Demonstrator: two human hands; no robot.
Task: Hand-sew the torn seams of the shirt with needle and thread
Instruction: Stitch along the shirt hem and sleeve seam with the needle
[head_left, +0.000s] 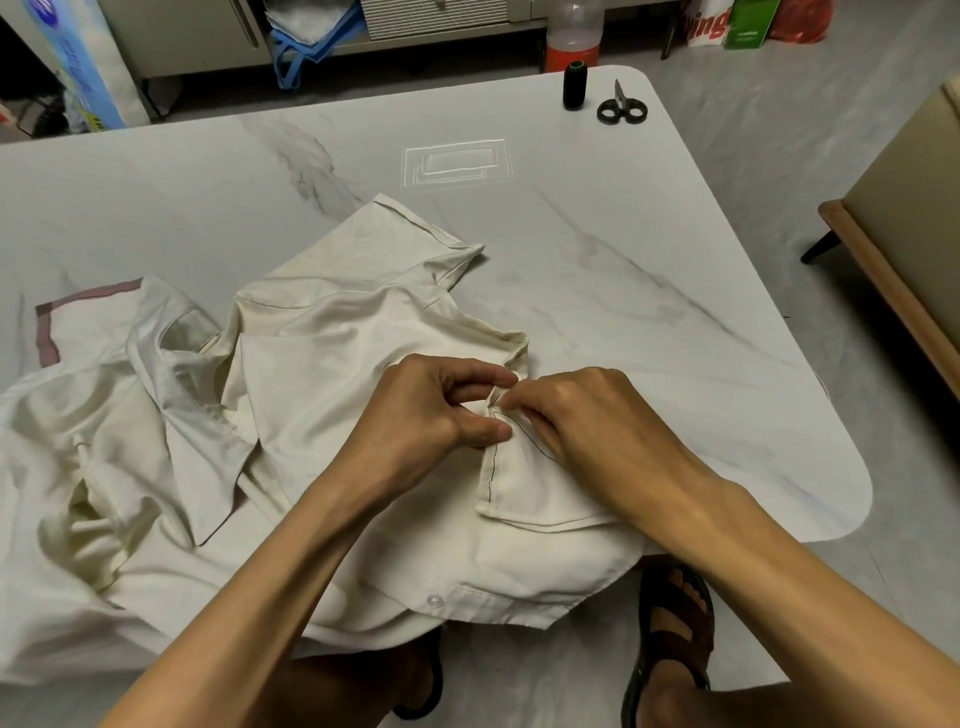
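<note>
Down low, nearest to me, the person's feet are on the floor in dark sandals, just under the near edge of the table. A bit of the cream shirt hangs over that edge, and a small clear button shows on it. Most of the shirt lies bunched up on the near and left part of the table top. Both arms reach in over it. The left hand has its thumb and first finger squeezed together on a little fold of the shirt at the seam. The right hand is right next to it, almost touching, with its fingers curled down and pinching at the same fold. I cannot see a needle; it is too small or hidden by the fingers. A row of dark stitches runs down the seam just below the left thumb, and a thin dark thread curves from the fold and goes under the right hand. Further back, the table is white with grey marks like marble. Near its far right corner a black spool stands up, and small black scissors lie just beside it. Behind the table, on the floor, stand a plastic bottle and a blue bag.
</note>
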